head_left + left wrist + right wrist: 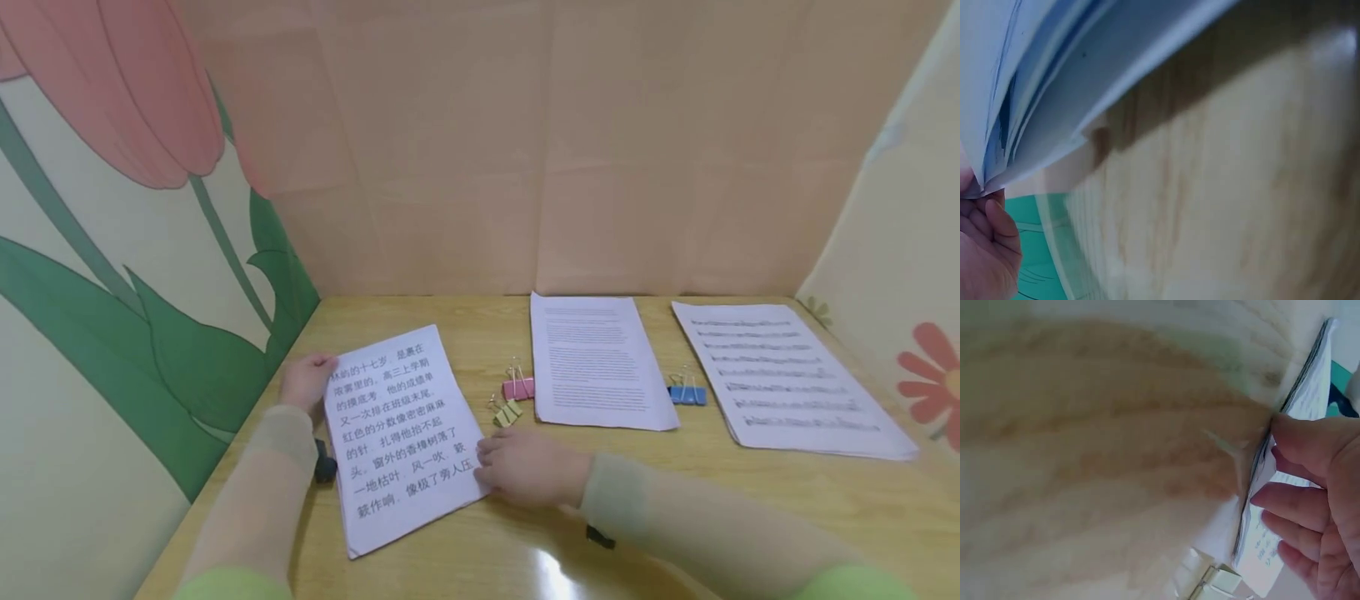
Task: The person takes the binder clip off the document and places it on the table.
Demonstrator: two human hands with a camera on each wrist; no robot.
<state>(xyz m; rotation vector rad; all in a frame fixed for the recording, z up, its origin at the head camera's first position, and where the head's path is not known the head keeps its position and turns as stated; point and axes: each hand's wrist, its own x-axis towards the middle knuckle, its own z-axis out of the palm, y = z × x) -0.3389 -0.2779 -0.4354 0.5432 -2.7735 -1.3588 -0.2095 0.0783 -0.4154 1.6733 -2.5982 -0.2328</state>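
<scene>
A stack of printed paper [397, 433] with large Chinese characters is tilted on the left part of the table. My left hand [306, 383] pinches its upper left edge. From below, the left wrist view has the sheets [1085, 94] raised off the wood and slightly fanned, with the left hand [988, 244] at their corner. On the opposite side my right hand [528, 467] holds the lower right edge. The right wrist view has the right hand's [1329, 506] thumb and curled fingers along the stack's edge. A yellow binder clip [507, 413] lies just beyond that hand.
A pink binder clip [518, 388] lies beside a stack of small-print text pages [600, 367]. Farther right are a blue binder clip [687, 395] and a stack of sheet music [787, 375]. Walls border the wooden table [480, 567] at the back and both sides.
</scene>
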